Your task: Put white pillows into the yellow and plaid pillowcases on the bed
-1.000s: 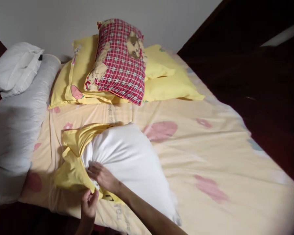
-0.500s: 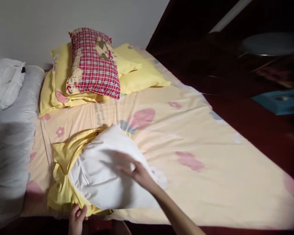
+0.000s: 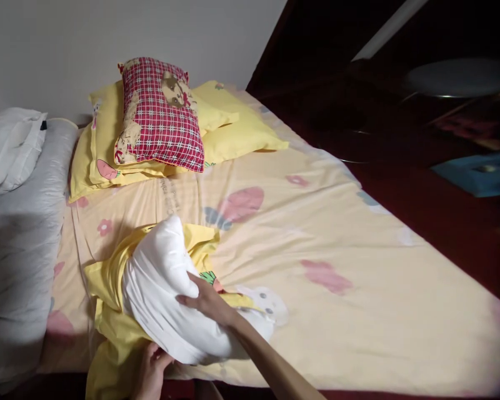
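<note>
A white pillow [image 3: 158, 283] lies partly inside a yellow pillowcase [image 3: 114, 328], its bare end folded up toward me. My right hand [image 3: 204, 300] grips the pillow's right side, thumb and fingers sunk into the fabric. At the near edge of the bed, my left hand [image 3: 152, 366] is closed on the pillowcase beside the pillow's lower edge; its fingertips are partly hidden there. Part of the pillowcase, with a printed carrot, shows beyond and under the pillow, and another part hangs over the bed's near edge.
A red plaid pillow [image 3: 162, 122] rests on yellow pillows [image 3: 245, 130] against the wall. Grey bedding [image 3: 16, 278] and a white bundle [image 3: 14, 147] line the left side. The patterned sheet [image 3: 379, 311] spreads right; a stool [image 3: 462, 78] and blue object [image 3: 470, 175] stand beyond the bed.
My right hand has gone from hovering over the white pillow to gripping it, folding it up and leftward. The pillowcase now shows behind it. My left hand has moved slightly right.
</note>
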`<action>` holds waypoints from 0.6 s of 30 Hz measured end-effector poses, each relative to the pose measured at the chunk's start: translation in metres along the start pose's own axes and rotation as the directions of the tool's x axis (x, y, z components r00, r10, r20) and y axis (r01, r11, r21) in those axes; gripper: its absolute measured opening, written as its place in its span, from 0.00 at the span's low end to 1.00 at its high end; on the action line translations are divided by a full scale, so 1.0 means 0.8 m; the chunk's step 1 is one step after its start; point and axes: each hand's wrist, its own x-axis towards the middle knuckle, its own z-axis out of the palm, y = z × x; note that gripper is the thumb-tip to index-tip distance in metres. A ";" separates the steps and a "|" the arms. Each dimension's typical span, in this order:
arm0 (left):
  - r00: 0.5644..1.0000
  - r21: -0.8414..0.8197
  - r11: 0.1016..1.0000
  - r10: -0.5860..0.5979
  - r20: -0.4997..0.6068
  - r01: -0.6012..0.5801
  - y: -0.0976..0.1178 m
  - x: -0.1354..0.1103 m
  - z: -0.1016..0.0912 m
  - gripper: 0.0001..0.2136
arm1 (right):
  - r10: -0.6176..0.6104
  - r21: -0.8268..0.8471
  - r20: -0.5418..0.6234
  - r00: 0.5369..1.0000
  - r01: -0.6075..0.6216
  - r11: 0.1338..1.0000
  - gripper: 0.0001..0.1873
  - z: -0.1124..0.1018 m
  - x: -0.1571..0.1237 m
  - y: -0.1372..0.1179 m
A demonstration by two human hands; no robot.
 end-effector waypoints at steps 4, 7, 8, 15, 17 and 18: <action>0.995 0.212 0.973 -0.096 0.030 0.088 -0.014 -0.003 -0.034 0.22 | 0.036 -0.444 -0.263 0.964 -0.154 0.883 0.38 -0.050 0.041 0.009; 0.984 0.341 0.939 -0.097 0.149 0.041 0.001 0.000 -0.080 0.23 | 0.068 -0.609 -0.428 0.901 -0.343 0.715 0.40 -0.071 0.047 0.021; 0.986 0.348 0.937 -0.054 0.156 -0.004 0.015 0.004 -0.094 0.24 | 0.034 -0.626 -0.453 0.891 -0.345 0.699 0.38 -0.069 0.045 0.022; 0.694 0.841 0.344 0.719 0.051 -0.418 0.185 0.086 -0.079 0.12 | -0.258 -0.662 0.224 0.940 0.340 0.667 0.40 0.023 0.088 -0.027; 0.758 0.937 0.142 0.632 0.164 -0.320 0.212 0.113 -0.055 0.10 | -0.173 -0.673 0.314 0.934 0.347 0.653 0.49 0.053 0.105 -0.030; 0.790 0.951 0.097 0.585 0.183 -0.293 0.219 0.123 -0.047 0.09 | -0.146 -0.690 0.313 0.938 0.330 0.644 0.51 0.067 0.110 -0.027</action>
